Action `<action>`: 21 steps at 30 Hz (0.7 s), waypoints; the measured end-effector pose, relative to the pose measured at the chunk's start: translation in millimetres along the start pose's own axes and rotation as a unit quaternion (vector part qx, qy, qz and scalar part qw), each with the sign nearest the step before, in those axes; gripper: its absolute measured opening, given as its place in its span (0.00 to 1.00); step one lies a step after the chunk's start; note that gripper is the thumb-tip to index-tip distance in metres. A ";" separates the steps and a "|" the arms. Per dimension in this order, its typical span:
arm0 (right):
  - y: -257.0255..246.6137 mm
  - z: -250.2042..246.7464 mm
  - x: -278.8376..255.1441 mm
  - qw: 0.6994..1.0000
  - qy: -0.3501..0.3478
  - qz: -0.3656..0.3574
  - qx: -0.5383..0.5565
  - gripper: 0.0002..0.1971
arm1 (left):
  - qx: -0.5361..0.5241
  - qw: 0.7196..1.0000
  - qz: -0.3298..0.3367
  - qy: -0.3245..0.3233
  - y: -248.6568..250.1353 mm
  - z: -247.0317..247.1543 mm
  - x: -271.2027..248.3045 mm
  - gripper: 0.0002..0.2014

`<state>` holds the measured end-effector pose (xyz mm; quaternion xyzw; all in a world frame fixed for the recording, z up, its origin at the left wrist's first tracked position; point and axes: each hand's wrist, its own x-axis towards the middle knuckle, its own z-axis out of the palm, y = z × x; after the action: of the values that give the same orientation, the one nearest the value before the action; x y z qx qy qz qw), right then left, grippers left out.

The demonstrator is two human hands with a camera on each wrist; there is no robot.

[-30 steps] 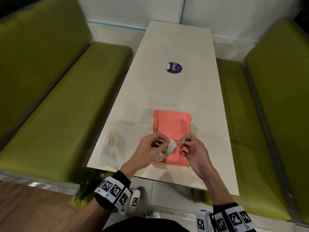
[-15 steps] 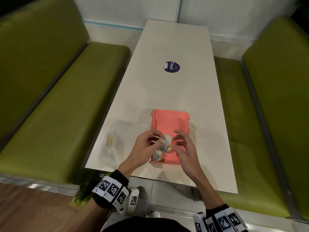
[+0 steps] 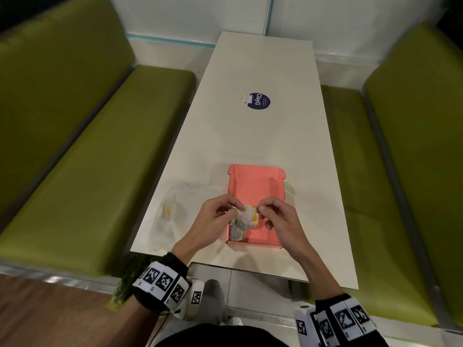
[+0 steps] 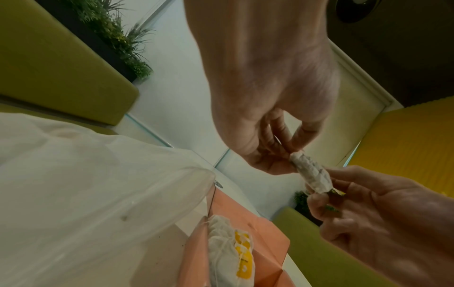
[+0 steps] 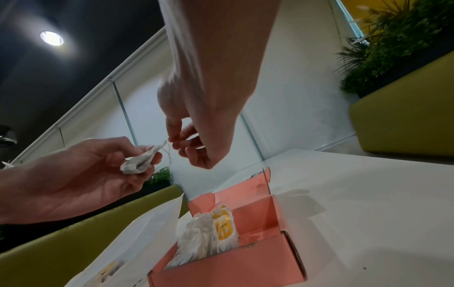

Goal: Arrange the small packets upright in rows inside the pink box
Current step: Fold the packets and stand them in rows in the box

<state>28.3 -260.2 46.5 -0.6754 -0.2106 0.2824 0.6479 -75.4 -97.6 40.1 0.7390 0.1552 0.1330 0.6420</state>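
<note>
The pink box (image 3: pixel 253 181) lies open on the white table (image 3: pixel 250 136), near its front edge. Several white packets with yellow tags (image 5: pixel 211 235) stand upright in the box's near left corner. Above them my left hand (image 3: pixel 235 209) pinches a crumpled white packet (image 3: pixel 244 216) by its top. My right hand (image 3: pixel 259 209) pinches the packet's yellow tag (image 4: pixel 336 193) and string just to the right. In the right wrist view the packet (image 5: pixel 138 163) sits in the left hand's fingers (image 5: pixel 150 155), well above the box (image 5: pixel 245 258).
A clear plastic bag (image 3: pixel 172 214) with a few yellow-tagged packets lies left of the box. A round purple sticker (image 3: pixel 259 101) sits mid-table. Green benches (image 3: pixel 100 159) flank both sides. The box's right part (image 3: pixel 265 229) holds nothing.
Both hands stay over the box's near end with the packet. The right hand's fingers were spread half a second ago and now pinch at the packet's right end.
</note>
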 end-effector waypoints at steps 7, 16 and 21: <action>-1.3 0.2 0.6 1.000 -0.002 0.013 0.005 0.09 | -0.018 1.000 -0.001 -0.011 -2.3 -2.1 0.4 0.15; -3.0 7.3 5.3 0.999 -0.007 0.030 -0.031 0.05 | -0.044 0.999 -0.007 -0.022 4.4 -2.8 1.0 0.15; -4.6 -0.6 -0.1 0.999 0.032 0.006 0.014 0.05 | -0.035 0.999 -0.012 -0.014 4.4 -2.9 1.7 0.13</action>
<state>29.0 -260.4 51.2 -0.6762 -0.1816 0.2670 0.6622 -74.7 -94.8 44.8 0.7159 0.1498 0.1205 0.6712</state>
